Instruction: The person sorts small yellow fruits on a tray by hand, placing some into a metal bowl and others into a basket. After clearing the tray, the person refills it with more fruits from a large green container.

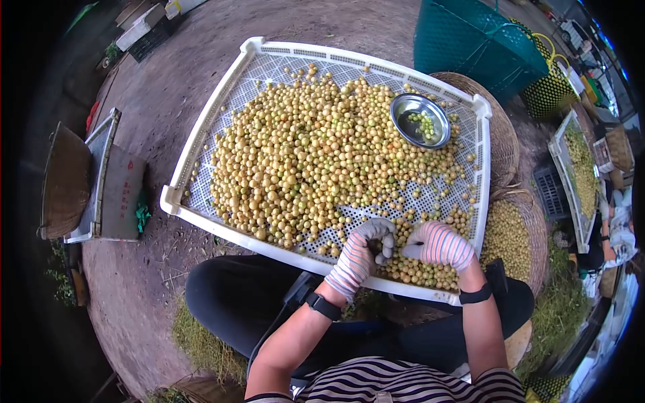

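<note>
A white mesh tray point(222, 232) tilts across my lap, heaped with small round yellowish fruits point(302, 148), some of them greener. Over its near edge, my left hand point(371, 250) in a striped, grey-palmed glove has its fingers curled; a dark patch shows by the palm, too small to name. Just to its right, my right hand point(438, 244), gloved alike, is closed with fingertips turned inward and down above the fruits. What its fingers hold, if anything, is hidden. A shiny metal bowl point(420, 121) with a few green fruits rests on the heap at the tray's right.
A wicker basket point(539, 235) with more fruits stands right of the tray, beside cut stems point(561, 295). Behind are a teal woven bag point(470, 50) and a yellow-black bag point(541, 94). Another person point(621, 228) sits far right near a second tray point(563, 161). A box point(117, 191) stands left.
</note>
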The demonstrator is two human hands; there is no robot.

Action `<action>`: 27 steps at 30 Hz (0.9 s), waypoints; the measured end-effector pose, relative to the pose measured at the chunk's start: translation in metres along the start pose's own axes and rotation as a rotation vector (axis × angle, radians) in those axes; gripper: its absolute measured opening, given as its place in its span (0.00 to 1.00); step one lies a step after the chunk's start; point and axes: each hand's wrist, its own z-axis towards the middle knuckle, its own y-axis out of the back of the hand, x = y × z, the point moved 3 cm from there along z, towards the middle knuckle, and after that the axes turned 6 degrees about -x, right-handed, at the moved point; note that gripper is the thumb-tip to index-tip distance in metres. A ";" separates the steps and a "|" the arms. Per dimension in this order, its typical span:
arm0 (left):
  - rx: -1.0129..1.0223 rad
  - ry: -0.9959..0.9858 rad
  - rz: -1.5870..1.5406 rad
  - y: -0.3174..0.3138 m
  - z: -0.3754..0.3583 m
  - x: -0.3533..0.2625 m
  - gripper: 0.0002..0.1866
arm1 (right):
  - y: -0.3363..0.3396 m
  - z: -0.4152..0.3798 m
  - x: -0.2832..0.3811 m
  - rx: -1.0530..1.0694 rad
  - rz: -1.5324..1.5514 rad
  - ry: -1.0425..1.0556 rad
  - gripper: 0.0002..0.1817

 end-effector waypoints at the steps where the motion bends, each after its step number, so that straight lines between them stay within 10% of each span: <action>1: -0.017 -0.014 -0.002 0.003 0.004 -0.003 0.11 | 0.001 0.010 -0.001 -0.106 0.021 0.057 0.06; 4: -0.127 -0.105 -0.001 0.004 0.003 -0.010 0.12 | 0.005 0.053 0.001 -0.586 0.101 0.230 0.10; 11: -0.317 -0.121 0.145 0.020 0.018 -0.005 0.14 | -0.021 0.103 0.006 -0.408 -0.399 0.225 0.06; 18: -0.388 -0.210 0.210 0.023 0.022 0.000 0.19 | -0.025 0.062 0.008 -0.423 0.058 0.329 0.04; 27: -0.461 -0.152 0.172 0.019 0.017 -0.003 0.15 | -0.018 0.064 0.007 -0.434 -0.257 0.235 0.13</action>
